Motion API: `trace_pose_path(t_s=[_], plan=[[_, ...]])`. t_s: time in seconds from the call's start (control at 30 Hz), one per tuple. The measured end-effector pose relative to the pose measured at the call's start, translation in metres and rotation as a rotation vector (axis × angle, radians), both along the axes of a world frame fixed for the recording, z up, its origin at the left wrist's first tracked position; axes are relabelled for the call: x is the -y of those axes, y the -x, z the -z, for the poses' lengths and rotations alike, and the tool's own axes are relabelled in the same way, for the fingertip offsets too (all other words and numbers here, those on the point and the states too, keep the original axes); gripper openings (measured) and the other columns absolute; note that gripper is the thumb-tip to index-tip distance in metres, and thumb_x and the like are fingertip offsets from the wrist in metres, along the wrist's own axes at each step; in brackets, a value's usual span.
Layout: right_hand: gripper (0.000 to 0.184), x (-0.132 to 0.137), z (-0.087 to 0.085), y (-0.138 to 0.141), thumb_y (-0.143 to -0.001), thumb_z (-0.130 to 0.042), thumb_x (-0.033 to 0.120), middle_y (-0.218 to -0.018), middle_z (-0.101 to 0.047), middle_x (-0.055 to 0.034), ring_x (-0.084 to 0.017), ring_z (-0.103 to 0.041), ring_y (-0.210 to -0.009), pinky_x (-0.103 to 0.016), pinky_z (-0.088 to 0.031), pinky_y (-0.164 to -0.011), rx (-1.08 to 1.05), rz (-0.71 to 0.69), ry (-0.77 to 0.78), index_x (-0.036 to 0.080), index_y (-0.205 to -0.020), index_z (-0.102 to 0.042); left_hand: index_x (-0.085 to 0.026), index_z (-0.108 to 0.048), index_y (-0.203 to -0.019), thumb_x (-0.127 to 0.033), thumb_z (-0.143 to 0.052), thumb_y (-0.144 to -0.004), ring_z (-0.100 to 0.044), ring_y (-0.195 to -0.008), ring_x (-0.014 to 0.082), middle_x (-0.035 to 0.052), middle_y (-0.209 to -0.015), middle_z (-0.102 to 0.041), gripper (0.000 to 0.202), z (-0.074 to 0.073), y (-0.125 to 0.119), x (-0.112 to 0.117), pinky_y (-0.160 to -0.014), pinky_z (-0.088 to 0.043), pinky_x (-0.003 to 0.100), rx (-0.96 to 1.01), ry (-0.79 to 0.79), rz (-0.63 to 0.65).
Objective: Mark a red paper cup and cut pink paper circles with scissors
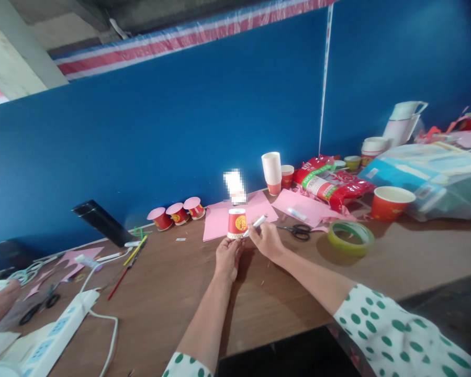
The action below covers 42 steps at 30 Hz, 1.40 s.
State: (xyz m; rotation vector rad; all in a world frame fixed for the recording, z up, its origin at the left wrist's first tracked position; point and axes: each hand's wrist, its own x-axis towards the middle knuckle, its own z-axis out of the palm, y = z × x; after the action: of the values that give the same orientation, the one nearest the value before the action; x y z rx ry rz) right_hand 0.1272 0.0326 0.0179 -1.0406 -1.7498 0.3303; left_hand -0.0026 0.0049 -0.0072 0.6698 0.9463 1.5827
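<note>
My left hand (228, 256) grips the lower end of a red paper cup (236, 224) with a yellow emblem and a white band at its top. Pinched in my right hand (266, 240) is a white pen (260, 221), its lower end at the cup's lower right side. Whether the tip touches the cup I cannot tell. Behind the cup lie pink paper sheets (215, 222). Black-handled scissors (301, 232) rest just right of my right hand.
Left of the sheets stand several red cups with pink paper discs (177, 213). A green tape roll (351, 238), an orange cup (390, 204) and a red package (332, 180) are at right. Stacked cups (272, 170) stand behind. A power strip (58, 335) and another person's hand (2, 303) are at left.
</note>
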Motion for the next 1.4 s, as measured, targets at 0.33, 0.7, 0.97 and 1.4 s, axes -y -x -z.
trace_pose_path(t_s=[0.33, 0.7, 0.97, 1.4], plan=[[0.015, 0.0027, -0.001, 0.0003, -0.084, -0.043, 0.024, -0.059, -0.059, -0.0011, -0.013, -0.055, -0.052, -0.02, -0.04, -0.054, -0.004, -0.027, -0.013, 0.016, -0.075, -0.053, -0.014, -0.058, -0.078, -0.014, -0.073, -0.059, -0.063, -0.069, 0.0085, 0.0034, -0.077, -0.067, 0.024, -0.0009, -0.0007, 0.0008, -0.071, -0.048, 0.019, 0.011, -0.021, -0.005], [0.014, 0.0045, -0.0041, -0.0002, -0.084, -0.042, 0.023, -0.057, -0.057, 0.0004, -0.012, -0.054, -0.049, -0.02, -0.039, -0.051, -0.008, -0.052, -0.006, 0.017, -0.075, -0.052, -0.012, -0.065, -0.075, -0.016, -0.072, -0.061, -0.062, -0.069, 0.0091, 0.0048, -0.074, -0.067, 0.016, -0.0026, -0.001, 0.0013, -0.072, -0.047, 0.019, 0.008, -0.006, 0.028], [0.014, 0.0048, -0.0048, -0.0008, -0.084, -0.042, 0.023, -0.057, -0.056, 0.0003, -0.012, -0.054, -0.05, -0.02, -0.038, -0.051, -0.005, -0.056, -0.002, 0.017, -0.075, -0.051, -0.011, -0.065, -0.073, -0.019, -0.074, -0.06, -0.062, -0.069, 0.008, 0.0039, -0.073, -0.067, 0.017, -0.0011, -0.0002, 0.0014, -0.072, -0.046, 0.018, 0.004, 0.008, 0.038], [0.014, 0.0046, -0.0061, -0.0014, -0.084, -0.042, 0.023, -0.056, -0.058, -0.0001, -0.013, -0.054, -0.048, -0.02, -0.039, -0.049, -0.007, -0.056, 0.003, 0.017, -0.075, -0.052, -0.012, -0.065, -0.072, -0.023, -0.075, -0.057, -0.063, -0.073, 0.0111, 0.0044, -0.075, -0.068, 0.021, -0.003, -0.0007, 0.0027, -0.073, -0.047, 0.021, -0.015, 0.02, 0.031]])
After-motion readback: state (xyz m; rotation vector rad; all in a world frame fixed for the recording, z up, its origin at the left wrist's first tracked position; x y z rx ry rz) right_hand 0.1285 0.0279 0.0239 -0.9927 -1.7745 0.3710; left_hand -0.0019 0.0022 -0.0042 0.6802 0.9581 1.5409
